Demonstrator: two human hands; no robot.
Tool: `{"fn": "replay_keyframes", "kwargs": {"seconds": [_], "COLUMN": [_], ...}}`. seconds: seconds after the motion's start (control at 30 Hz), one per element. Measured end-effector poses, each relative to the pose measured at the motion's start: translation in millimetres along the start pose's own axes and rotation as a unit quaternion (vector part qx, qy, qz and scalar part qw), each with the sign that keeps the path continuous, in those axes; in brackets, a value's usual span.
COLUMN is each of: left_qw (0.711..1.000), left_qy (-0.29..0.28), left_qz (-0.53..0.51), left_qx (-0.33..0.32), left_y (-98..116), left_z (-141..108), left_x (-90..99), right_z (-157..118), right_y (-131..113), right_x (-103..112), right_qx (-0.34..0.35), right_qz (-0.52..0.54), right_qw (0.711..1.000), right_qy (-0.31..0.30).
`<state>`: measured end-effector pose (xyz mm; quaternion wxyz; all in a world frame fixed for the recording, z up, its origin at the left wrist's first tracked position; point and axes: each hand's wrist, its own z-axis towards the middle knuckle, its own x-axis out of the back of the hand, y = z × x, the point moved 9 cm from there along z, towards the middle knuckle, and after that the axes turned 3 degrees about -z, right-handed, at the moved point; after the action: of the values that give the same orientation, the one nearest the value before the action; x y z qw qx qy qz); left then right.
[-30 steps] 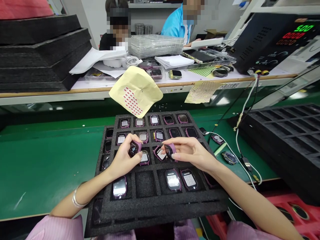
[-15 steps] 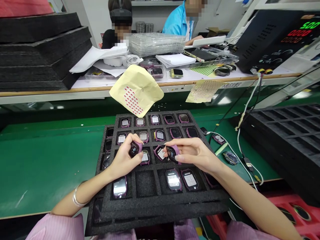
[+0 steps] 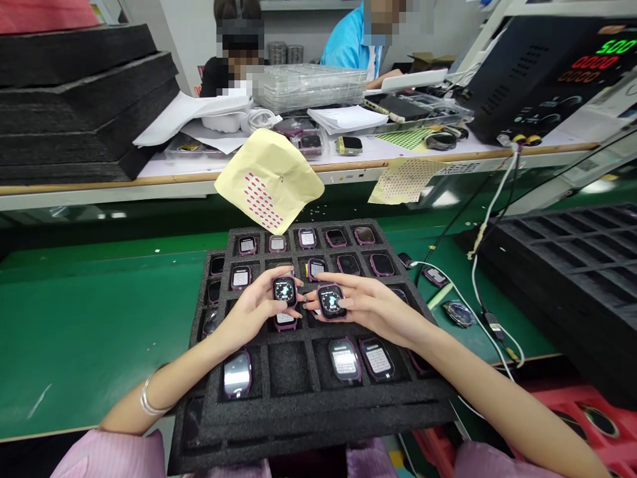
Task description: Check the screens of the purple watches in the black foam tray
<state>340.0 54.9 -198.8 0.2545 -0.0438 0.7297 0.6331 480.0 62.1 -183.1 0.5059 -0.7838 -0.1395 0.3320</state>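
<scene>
Below both hands lies a black foam tray with square pockets (image 3: 318, 410). The left hand (image 3: 253, 302), half closed, grips 1 purple-framed square smartwatch (image 3: 284, 291); the right hand (image 3: 373, 302), fingers curled, pinches 1 matching purple smartwatch (image 3: 329, 299), near the left fingertips.

In the black rectangular foam tray (image 3: 279, 407) lie purple-cased, rounded-square watches (image 3: 345, 358); over its middle are the left hand (image 3: 259, 302) and right hand (image 3: 361, 302), each holding one watch; behind the tray, at the front edge of the long white shelf (image 3: 174, 189), is the creased yellow paper sheet (image 3: 293, 179); behind it leftward, on that shelf, stands the stack of thick black foam slabs (image 3: 74, 119); behind it rightward, the boxy black power supply (image 3: 512, 83); right of the tray, the black slotted foam trays (image 3: 522, 265).
</scene>
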Motion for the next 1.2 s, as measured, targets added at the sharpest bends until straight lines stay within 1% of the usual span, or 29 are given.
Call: {"fn": "replay_keyframes", "kwargs": {"seconds": [0.1,0.3,0.6,0.7,0.83,1.03,1.2], "left_qw": [1.0,0.999,0.998,0.998,0.998,0.998,0.999], "left_qy": [-0.019,-0.035,-0.048,-0.049,-0.045,-0.041,-0.033], "left_qz": [0.009,0.022,0.037,0.041,0.049,0.041,0.034], "left_qx": [0.002,0.001,-0.003,-0.002,0.0,-0.012,-0.021], "left_y": [-0.9,-2.9,-2.0,-1.6,-0.3,3.0,6.1], "left_z": [-2.1,-3.2,-4.2,-4.3,-4.3,-4.1,-3.2], "left_x": [-2.3,-5.5,-8.2,-8.9,-9.0,-9.5,-10.7], "right_z": [-0.4,-1.0,-2.0,-2.8,-3.7,-7.0,-9.1], "right_y": [-3.4,-7.9,-8.4,-10.5,-11.6,-13.5,-15.6], "right_x": [4.5,8.2,9.5,10.5,11.6,4.0,6.7], "right_qx": [0.03,0.082,0.094,0.101,0.094,0.095,0.097], "right_qz": [-0.037,-0.088,-0.127,-0.151,-0.193,-0.175,-0.167], "right_qw": [0.998,0.992,0.987,0.982,0.974,0.98,0.981], "right_qy": [0.031,0.041,0.041,0.056,0.08,0.03,0.01]}}
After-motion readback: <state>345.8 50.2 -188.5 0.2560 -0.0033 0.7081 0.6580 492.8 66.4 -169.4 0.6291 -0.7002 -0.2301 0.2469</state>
